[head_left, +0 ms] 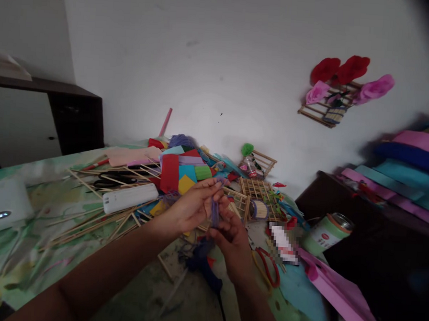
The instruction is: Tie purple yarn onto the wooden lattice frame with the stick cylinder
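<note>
I judge the work barely begun: my left hand (194, 205) and right hand (234, 240) both pinch one purple yarn strand (215, 211) above the tabletop's (36, 204) middle, unattached to any stick frame (258, 189), glue gun (203, 265) lying beneath.

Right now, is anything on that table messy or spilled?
Yes. Thin wooden sticks lie scattered every way across the table, and colored paper pieces sit in a loose heap behind the hands. The left hand and right hand pinch purple yarn above it.
</note>
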`<state>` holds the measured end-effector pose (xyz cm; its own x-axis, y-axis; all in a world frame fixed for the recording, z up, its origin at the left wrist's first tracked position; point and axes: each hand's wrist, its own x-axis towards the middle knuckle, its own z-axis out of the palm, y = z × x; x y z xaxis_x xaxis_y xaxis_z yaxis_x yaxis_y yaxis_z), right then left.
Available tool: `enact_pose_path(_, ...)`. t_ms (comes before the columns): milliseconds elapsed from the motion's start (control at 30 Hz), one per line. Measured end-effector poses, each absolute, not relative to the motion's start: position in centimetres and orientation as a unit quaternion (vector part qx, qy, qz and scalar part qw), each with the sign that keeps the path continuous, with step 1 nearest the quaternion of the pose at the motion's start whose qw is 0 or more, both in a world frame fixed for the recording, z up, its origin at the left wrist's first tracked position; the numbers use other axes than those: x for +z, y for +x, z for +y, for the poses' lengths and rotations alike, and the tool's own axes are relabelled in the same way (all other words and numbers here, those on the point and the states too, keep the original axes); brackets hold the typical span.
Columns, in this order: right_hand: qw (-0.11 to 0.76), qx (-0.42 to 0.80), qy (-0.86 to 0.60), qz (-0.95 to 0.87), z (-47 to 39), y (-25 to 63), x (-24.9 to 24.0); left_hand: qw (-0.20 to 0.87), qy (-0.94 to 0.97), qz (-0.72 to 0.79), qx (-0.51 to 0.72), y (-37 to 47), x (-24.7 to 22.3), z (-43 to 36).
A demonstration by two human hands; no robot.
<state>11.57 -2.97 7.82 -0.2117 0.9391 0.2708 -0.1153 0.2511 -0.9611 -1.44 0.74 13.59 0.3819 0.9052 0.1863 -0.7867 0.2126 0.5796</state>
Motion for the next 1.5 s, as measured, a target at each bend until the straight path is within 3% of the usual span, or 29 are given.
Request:
enact_pose_path(100, 0.505, 0.509, -0.354, -0.601, -3.3, 12.5, 8.3, 0.738, 0.31, 0.092, 0.592, -2.5, 14.0, 1.6)
enact_pose_path(333, 0.284, 0.501, -0.365, -0.732, -2.8, 14.4, 9.0, 0.625, 0.298, 0.053, 0.719, -6.5, 15.1, 3.7)
enact_pose_path(500, 0.107, 0.326, -0.389, -0.855, -3.1, 15.5, 8.8, 0.6, 0.312, 0.05, 0.735, -7.3, 15.4, 3.8)
enact_pose_path(567, 0.075, 0.245, -0.404, -0.878, -3.3, 15.8, 8.8, 0.615, 0.315, 0.055, 0.721, -6.8, 15.5, 3.6)
enact_pose_path(633, 0.126, 0.225, -0.427, -0.867, -3.3, 15.8, 8.7, 0.637, 0.322, 0.064, 0.698, -5.9, 15.4, 3.1)
enact_pose_path(800, 0.371, 0.313, -0.436, -0.758, -3.2, 14.2, 8.1, 0.704, 0.336, 0.083, 0.62, -2.7, 14.6, 1.1)
enact_pose_path(900, 0.429, 0.386, -0.367, -0.729, -3.7, 13.0, 7.9, 0.731, 0.337, 0.098, 0.585, -1.1, 14.0, 0.0)
enact_pose_path(1133, 0.401, 0.518, -0.359, -0.665, -4.9, 11.9, 8.8, 0.731, 0.339, 0.12, 0.58, -0.6, 13.7, -0.3)
enact_pose_path(1500, 0.374, 0.428, -0.454, -0.686, -3.1, 15.1, 9.7, 0.681, 0.33, 0.086, 0.648, -3.3, 14.1, 2.8)
